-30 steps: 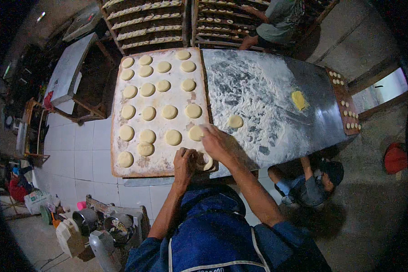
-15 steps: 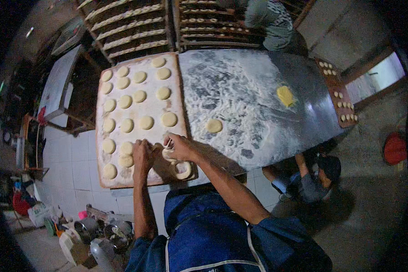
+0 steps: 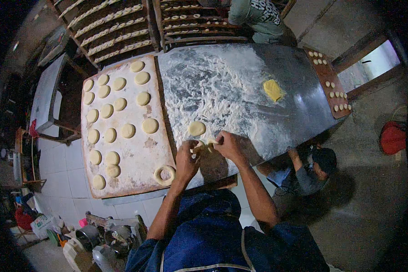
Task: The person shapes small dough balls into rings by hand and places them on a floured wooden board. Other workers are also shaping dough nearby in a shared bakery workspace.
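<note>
Over the near edge of the floured table, my left hand (image 3: 188,159) and my right hand (image 3: 228,146) face each other, fingers pinched on a pale piece of dough (image 3: 211,143). Its ends show at both sets of fingertips; fingers hide part of it, so whether it forms a closed ring I cannot tell. Just beyond them lies a flat dough round (image 3: 196,128). Left of my left hand, a dough ring (image 3: 157,175) rests at the near right corner of a floured board (image 3: 136,152). Several dough rounds (image 3: 128,131) are spread over that board.
The metal table (image 3: 299,97) carries scattered flour and a yellow lump (image 3: 273,90). A brown board (image 3: 327,77) with small dough pieces lies at its right end. Racks (image 3: 118,34) of dough rings stand behind. One person crouches at the right (image 3: 310,170); another stands at the back (image 3: 256,18).
Both hands have moved right, off the floured board and over the table, with dough between them. The dough ring beside them earlier now lies uncovered at the board's corner. The view has shifted.
</note>
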Action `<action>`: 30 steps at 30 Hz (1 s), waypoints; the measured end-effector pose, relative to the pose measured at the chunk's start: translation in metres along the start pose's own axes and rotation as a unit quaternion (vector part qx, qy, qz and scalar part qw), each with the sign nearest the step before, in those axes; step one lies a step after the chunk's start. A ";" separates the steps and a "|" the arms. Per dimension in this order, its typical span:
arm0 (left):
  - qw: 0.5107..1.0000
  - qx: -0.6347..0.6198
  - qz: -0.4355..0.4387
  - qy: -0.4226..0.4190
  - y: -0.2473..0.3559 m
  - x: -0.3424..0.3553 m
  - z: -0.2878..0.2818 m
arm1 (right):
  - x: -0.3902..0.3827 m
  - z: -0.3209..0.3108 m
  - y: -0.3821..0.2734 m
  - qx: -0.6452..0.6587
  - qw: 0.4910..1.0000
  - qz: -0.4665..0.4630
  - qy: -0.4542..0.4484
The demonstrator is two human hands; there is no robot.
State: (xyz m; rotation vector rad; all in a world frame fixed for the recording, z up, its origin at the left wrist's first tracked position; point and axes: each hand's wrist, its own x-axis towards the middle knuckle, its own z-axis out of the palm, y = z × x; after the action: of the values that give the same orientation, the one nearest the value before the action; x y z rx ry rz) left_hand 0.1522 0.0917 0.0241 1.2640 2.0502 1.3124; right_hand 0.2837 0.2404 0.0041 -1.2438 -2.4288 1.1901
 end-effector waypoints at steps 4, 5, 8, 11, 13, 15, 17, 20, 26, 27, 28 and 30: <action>0.967 -0.220 -0.129 -0.023 0.010 0.001 0.016 | -0.024 0.009 0.015 0.280 0.958 -0.059 0.015; 0.952 -0.258 -0.155 -0.053 0.012 0.000 0.013 | -0.033 0.008 0.008 0.375 0.927 -0.010 -0.008; 0.914 -0.338 -0.202 -0.101 0.008 -0.003 0.006 | -0.046 0.001 -0.024 0.406 0.914 -0.017 -0.010; 0.893 -0.393 -0.205 -0.080 0.012 -0.012 0.001 | -0.053 0.005 -0.032 0.361 0.932 -0.012 -0.017; 0.892 -0.407 -0.181 -0.073 0.017 -0.015 -0.006 | -0.055 0.009 -0.038 0.327 0.945 -0.025 -0.008; 0.910 -0.369 -0.167 -0.090 0.022 -0.019 -0.019 | -0.059 0.016 -0.045 0.276 0.957 -0.080 0.029; 0.927 -0.332 -0.145 -0.098 0.014 -0.026 -0.026 | -0.061 0.022 -0.056 0.300 0.951 -0.066 0.034; 0.940 -0.296 -0.142 -0.094 0.027 -0.028 -0.052 | -0.067 0.021 -0.082 0.364 0.930 -0.055 -0.020; 0.836 -0.491 -0.243 -0.043 0.014 -0.042 -0.077 | -0.078 0.023 -0.109 0.416 0.882 -0.104 -0.197; 0.818 -0.510 -0.248 -0.095 0.007 -0.046 -0.086 | -0.079 0.020 -0.117 0.446 0.864 -0.115 -0.204; 0.833 -0.501 -0.208 -0.107 0.004 -0.052 -0.088 | -0.080 0.021 -0.123 0.475 0.846 -0.125 -0.210; 0.859 -0.478 -0.127 -0.132 0.004 -0.061 -0.090 | -0.078 0.040 -0.126 0.508 0.850 -0.022 -0.138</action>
State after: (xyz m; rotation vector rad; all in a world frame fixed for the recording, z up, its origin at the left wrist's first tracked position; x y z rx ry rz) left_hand 0.1214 -0.0048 0.0631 0.6219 1.0358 1.5871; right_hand 0.2381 0.1171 0.0832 -0.6770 -1.4409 2.2833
